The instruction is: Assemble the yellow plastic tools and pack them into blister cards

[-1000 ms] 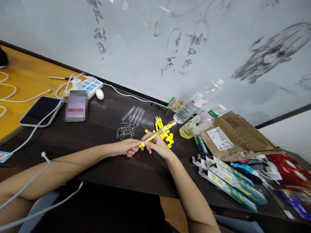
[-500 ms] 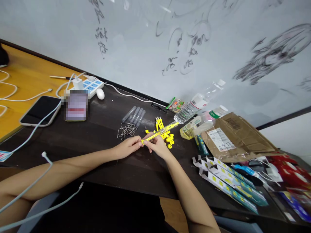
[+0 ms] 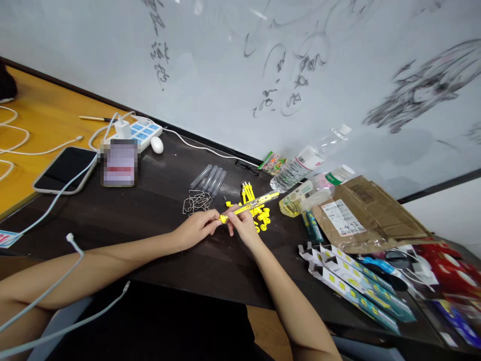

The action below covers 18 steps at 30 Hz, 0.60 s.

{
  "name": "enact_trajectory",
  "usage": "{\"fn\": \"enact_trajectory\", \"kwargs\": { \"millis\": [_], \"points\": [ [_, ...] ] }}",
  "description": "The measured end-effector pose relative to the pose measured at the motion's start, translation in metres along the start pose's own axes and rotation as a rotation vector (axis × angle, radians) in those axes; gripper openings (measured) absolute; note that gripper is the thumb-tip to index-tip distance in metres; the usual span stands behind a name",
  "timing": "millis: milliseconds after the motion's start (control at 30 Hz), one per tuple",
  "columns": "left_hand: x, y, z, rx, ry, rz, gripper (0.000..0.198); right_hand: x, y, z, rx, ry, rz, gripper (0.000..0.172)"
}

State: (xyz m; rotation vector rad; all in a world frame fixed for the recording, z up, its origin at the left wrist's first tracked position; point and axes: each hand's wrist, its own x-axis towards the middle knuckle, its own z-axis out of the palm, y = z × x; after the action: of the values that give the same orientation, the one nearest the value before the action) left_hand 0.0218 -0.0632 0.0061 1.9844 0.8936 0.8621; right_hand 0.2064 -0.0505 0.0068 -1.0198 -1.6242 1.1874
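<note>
A slim yellow-and-clear tube-shaped device [image 3: 251, 204] slants up to the right above the desk, its kind not certain. My right hand [image 3: 242, 225] is closed round its lower half. At its lower yellow end, my left hand [image 3: 199, 228] pinches the tip between thumb and fingers. Beyond the device lie several yellow rods with metal ends [image 3: 247, 190]. Small yellow caps [image 3: 263, 218] are scattered just right of my right hand, partly hidden by the device. Bent metal wire clips [image 3: 197, 201] and several clear tubes [image 3: 214, 180] rest beyond my left hand.
Bottles [image 3: 300, 165] lean against the whiteboard [image 3: 210, 75]. To the right are a brown package [image 3: 370, 205] and opened boxes [image 3: 353, 286]. Phones [image 3: 65, 169], cables and a power strip [image 3: 145, 133] sit on the left. Loose cables cross above my left arm.
Both hands stay at the device. A little more of its yellow lower end shows between them, and the right fingers have shifted slightly. The view has moved a little.
</note>
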Motion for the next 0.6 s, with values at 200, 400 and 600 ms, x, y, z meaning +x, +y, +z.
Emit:
{"fn": "enact_trajectory", "kwargs": {
  "millis": [200, 400, 600],
  "points": [
    [0.0, 0.001, -0.004, 0.038, -0.026, -0.009, 0.028, -0.001, 0.011, -0.003, 0.109, -0.037, 0.043, 0.046],
    [0.001, -0.004, -0.01, 0.188, -0.042, 0.127, 0.027, -0.002, 0.011, 0.002, 0.171, -0.014, 0.054, 0.048],
    [0.002, -0.004, -0.014, 0.354, -0.044, 0.214, 0.029, -0.004, 0.014, 0.003, 0.147, 0.038, 0.057, 0.052]
  ]
}}
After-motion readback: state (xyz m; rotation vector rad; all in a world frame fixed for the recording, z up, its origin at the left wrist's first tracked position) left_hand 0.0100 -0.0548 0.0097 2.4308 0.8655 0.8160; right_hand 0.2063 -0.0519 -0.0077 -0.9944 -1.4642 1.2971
